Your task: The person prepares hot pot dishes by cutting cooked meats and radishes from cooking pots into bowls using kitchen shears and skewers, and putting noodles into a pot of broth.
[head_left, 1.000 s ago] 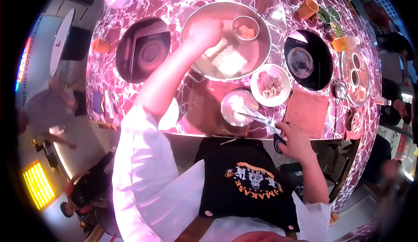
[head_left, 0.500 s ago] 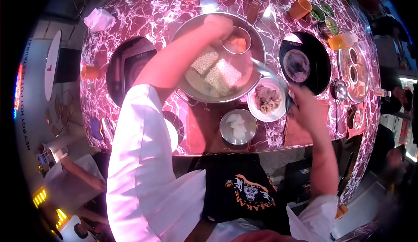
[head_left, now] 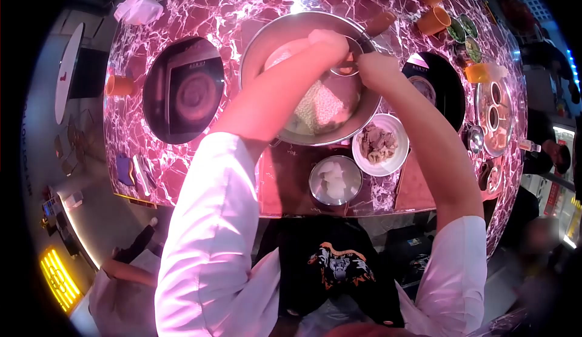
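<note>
A large steel pot [head_left: 251, 88] holds pale broth and blocks of instant noodles [head_left: 321, 108]. Inside its upper right rim sits a small round metal ladle or strainer [head_left: 345, 69] with orange pieces in it. My left hand [head_left: 330, 45] is closed above the pot, beside this small vessel; what its fingers grip is hidden. At the pot's right rim, my right hand [head_left: 377, 70] is closed too, close to the left one, and its contents are hidden. A white bowl of cooked meat pieces [head_left: 380, 144] and a metal bowl with white pieces [head_left: 335, 180] stand in front of the pot.
Dark round hob plates [head_left: 183, 91] lie left and right of the pot. Orange cups [head_left: 433, 20], small bowls of greens [head_left: 464, 29] and a metal tray with sauce dishes [head_left: 494, 119] stand on the right. Crumpled tissue [head_left: 138, 8] lies far left. Another person [head_left: 124, 273] is at lower left.
My right hand has moved up and left from beside the meat bowl to the pot rim; the metal-bladed tool it held is now hidden. My left hand has shifted slightly right.
</note>
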Motion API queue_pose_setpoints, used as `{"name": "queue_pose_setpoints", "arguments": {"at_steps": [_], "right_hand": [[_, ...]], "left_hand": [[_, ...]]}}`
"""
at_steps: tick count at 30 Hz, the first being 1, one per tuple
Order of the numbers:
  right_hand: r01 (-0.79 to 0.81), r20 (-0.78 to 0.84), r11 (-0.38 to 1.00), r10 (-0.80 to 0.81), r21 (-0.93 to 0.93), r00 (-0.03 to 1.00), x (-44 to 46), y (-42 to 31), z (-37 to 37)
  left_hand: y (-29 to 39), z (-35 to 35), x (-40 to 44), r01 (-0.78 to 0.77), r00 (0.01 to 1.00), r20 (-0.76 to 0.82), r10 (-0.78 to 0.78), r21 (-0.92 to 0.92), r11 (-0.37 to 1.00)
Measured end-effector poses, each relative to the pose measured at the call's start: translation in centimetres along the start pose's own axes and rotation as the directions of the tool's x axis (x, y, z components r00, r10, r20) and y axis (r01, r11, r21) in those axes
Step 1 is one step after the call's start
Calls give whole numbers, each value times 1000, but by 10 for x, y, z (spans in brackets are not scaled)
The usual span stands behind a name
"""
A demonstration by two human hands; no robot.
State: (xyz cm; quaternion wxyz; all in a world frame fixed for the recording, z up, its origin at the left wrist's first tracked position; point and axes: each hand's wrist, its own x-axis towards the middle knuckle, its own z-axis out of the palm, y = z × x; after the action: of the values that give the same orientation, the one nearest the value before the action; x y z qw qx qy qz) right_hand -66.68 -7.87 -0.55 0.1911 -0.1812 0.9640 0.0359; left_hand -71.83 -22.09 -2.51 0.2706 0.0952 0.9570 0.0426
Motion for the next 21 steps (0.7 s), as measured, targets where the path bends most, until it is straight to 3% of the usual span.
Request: {"name": "queue_pose_setpoints", "arguments": {"at_steps": [2, 4, 6, 8, 10, 13, 15, 17, 20, 21], "right_hand": [[35, -35, 999, -37, -40, 999, -10, 19, 7], [69, -74, 995, -75, -78, 994, -27, 31, 6], [97, -315, 995, -101, -30, 944, -52, 35, 7], [114, -357, 993, -121, -39, 926, -62, 41, 16], [126, -404, 991, -135, -49, 905, -77, 43, 16], [149, -458, 984, -178, -99, 871, -107, 41, 5], [196, -561, 964, -263, -179, 785, -136, 39, -7], [224, -565, 948, -314, -226, 763, -176, 36, -22], [275, -476, 928, -366, -250, 800, -238, 34, -30], [335, -506, 904, -427, -266, 750, -258, 30, -29]], "left_hand": [[-7, -7, -23, -7, 1000, -15, 7, 0, 1000], [-17, -7, -40, 16, 990, -142, -20, -27, 1000], [-23, -7, -60, 42, 985, -164, -48, -40, 998], [-23, -5, -88, 67, 980, -181, -76, -54, 996], [-18, -5, -120, 70, 953, -274, -127, -210, 975], [-19, 23, -138, 84, 885, -428, -181, -236, 968], [-12, 37, -166, 109, 857, -460, -233, -281, 953], [-3, 54, -202, 85, 778, -532, -334, -438, 895], [17, 90, -270, 70, 747, -513, -423, -572, 818], [24, 111, -294, 31, 722, -516, -462, -642, 766]]}}
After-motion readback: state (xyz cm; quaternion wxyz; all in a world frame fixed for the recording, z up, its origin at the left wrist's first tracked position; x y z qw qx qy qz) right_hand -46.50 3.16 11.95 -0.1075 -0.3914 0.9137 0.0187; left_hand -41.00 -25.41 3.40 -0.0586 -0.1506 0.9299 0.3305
